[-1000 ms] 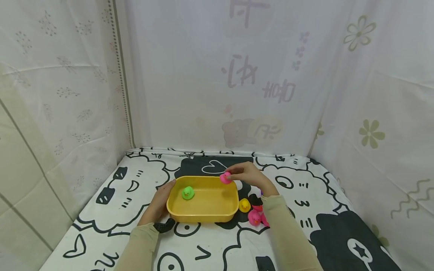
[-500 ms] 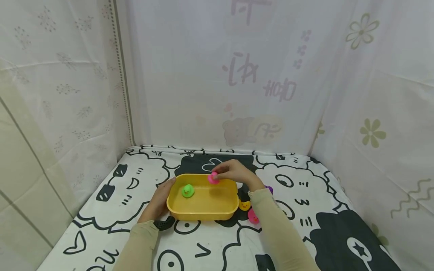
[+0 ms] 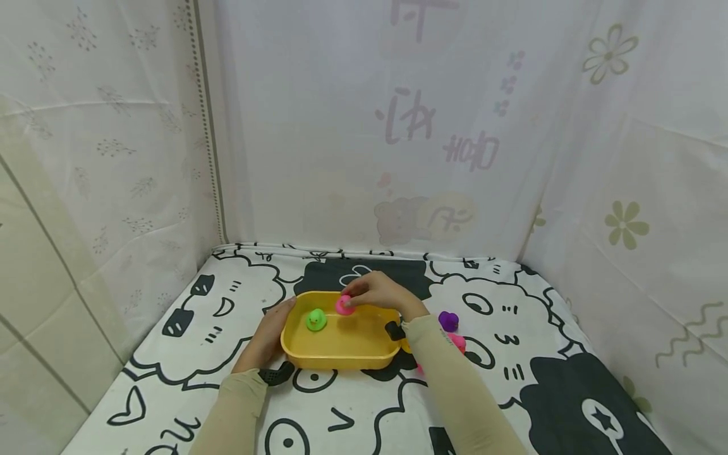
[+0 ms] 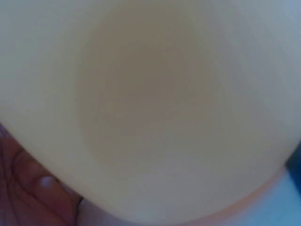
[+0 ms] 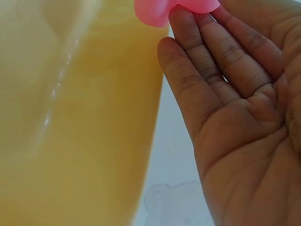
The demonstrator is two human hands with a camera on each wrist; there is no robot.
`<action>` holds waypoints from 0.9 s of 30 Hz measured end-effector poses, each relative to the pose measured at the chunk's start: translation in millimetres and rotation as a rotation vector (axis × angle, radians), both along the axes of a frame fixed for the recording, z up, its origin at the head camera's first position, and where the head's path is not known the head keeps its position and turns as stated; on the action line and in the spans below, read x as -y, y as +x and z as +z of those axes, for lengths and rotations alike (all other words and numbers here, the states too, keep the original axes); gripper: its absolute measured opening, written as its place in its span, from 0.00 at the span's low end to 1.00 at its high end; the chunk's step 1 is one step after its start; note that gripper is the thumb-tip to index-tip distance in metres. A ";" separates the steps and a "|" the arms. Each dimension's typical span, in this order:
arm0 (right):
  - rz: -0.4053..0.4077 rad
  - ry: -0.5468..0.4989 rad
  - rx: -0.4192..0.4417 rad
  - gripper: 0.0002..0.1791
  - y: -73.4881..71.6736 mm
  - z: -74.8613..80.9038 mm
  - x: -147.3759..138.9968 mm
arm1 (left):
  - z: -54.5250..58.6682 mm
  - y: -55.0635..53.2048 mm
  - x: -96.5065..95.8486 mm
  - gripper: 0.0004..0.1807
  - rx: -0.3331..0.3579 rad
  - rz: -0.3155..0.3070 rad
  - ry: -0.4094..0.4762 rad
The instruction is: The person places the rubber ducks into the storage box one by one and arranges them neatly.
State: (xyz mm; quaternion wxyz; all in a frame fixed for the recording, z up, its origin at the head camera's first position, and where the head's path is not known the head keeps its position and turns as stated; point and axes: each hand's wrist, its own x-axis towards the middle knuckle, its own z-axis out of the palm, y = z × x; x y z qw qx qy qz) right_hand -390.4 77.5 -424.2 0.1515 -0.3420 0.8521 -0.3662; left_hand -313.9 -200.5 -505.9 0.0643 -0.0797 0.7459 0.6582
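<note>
My right hand (image 3: 380,297) pinches a pink rubber duck (image 3: 344,305) over the yellow basin (image 3: 341,363), toward its back wall. In the right wrist view the pink duck (image 5: 155,10) shows at the top edge, at the fingertips. Inside the basin, on the left, sits a green rubber duck (image 3: 316,320). My left hand (image 3: 266,335) grips the basin's left end, its fingertips at the rim. The left wrist view is filled by the blurred basin wall (image 4: 150,94), with part of the left hand (image 4: 37,193) at the lower left.
Right of the basin, a purple duck (image 3: 448,321) and a pink duck (image 3: 457,342) lie on the patterned black-and-white cloth (image 3: 341,411). A yellow duck (image 3: 406,345) is mostly hidden by the right forearm. Pale curtains (image 3: 318,126) hang at the back and sides.
The right hand has carried the pink duck leftward from above the basin's right back corner to over its inside, nearer the green duck. The left hand stays at the basin's left end.
</note>
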 end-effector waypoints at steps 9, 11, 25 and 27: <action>0.066 0.108 -0.027 0.13 3.0 -13.6 15.2 | -0.5 -0.5 -1.3 0.39 0.005 0.002 -0.003; 0.068 0.123 -0.040 0.13 3.2 -16.5 17.4 | -1.0 -0.4 -1.2 0.41 -0.003 0.001 -0.008; 0.039 0.152 -0.048 0.13 6.5 -23.9 22.9 | -1.4 0.7 -0.1 0.40 -0.020 -0.008 -0.014; 0.042 0.151 -0.047 0.14 7.1 -23.6 23.3 | -1.1 0.9 0.2 0.39 -0.016 -0.009 -0.010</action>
